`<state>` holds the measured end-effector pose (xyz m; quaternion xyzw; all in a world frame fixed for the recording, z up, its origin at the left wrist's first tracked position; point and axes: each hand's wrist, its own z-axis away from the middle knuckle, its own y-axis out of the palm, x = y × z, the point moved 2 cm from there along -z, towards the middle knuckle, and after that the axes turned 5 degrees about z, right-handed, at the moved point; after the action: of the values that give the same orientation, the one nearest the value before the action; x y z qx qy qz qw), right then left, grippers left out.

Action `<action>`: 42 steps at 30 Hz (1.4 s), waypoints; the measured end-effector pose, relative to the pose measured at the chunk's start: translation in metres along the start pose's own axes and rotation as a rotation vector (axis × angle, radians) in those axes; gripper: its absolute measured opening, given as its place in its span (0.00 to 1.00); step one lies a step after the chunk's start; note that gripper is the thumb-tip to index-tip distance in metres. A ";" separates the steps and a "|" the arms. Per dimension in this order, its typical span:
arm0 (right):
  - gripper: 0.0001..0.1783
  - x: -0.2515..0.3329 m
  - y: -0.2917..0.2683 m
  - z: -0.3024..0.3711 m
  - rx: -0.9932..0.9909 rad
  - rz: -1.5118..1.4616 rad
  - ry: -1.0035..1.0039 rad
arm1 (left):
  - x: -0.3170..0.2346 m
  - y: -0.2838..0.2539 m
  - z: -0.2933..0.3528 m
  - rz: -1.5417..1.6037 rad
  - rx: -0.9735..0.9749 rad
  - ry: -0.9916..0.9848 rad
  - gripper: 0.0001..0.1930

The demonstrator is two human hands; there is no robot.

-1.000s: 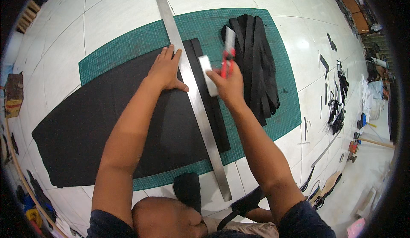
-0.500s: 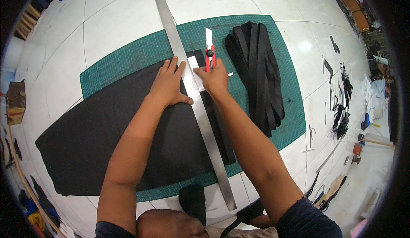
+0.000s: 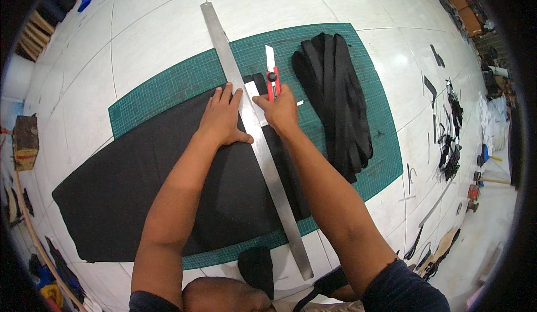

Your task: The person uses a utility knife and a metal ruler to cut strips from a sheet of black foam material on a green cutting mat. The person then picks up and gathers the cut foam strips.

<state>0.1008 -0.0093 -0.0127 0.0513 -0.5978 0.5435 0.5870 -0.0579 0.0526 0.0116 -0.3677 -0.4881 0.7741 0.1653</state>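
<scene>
Ruler (image 3: 269, 173) could pivot: lower end unheld.
Left hand (image 3: 221, 117), fingers apart, touches farther up; right hand (image 3: 283, 111) clamped on cutter (image 3: 273, 89).

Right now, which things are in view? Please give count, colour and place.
Floor tiles: many, white, all around.
Cutting mat: one, green, on the floor.
Metal ruler: one, silver, slanting across the mat.
Cloth: layers uncountable, black, on mat, under ruler.
Rectangular piece: one, white, just right of ruler.
Strap bundle: one, black, mat's right side.
Cutter: one, red, blade out, in right hand.
Scraps: several, black, floor at right.
Box: one, brown, left edge.
Rim clutter: uncountable, mixed colours, left and right edges.
Left hand: one, bare, at ruler and cloth.
Right hand: one, bare, around the cutter.
Forearms: two, bare, from lower edge.
Sleeves: two, dark, lower edge.
</scene>
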 end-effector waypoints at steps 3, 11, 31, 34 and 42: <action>0.27 0.000 -0.009 0.002 -0.022 0.033 -0.003 | -0.004 0.002 -0.003 -0.009 0.015 -0.001 0.68; 0.21 -0.057 -0.093 0.103 0.102 -0.222 -0.030 | 0.011 0.006 -0.008 -0.182 0.077 -0.066 0.70; 0.21 -0.200 -0.118 0.308 0.120 -0.004 0.245 | 0.022 0.023 -0.011 -0.245 0.013 -0.006 0.75; 0.21 -0.196 -0.116 0.309 0.129 -0.091 0.246 | 0.026 0.025 -0.011 -0.219 -0.014 0.041 0.75; 0.20 -0.198 -0.116 0.308 0.120 -0.082 0.252 | 0.025 0.024 -0.014 -0.232 -0.001 0.021 0.75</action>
<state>0.0431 -0.3892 -0.0082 0.0421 -0.4833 0.5560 0.6749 -0.0621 0.0650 -0.0232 -0.3168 -0.5259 0.7457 0.2587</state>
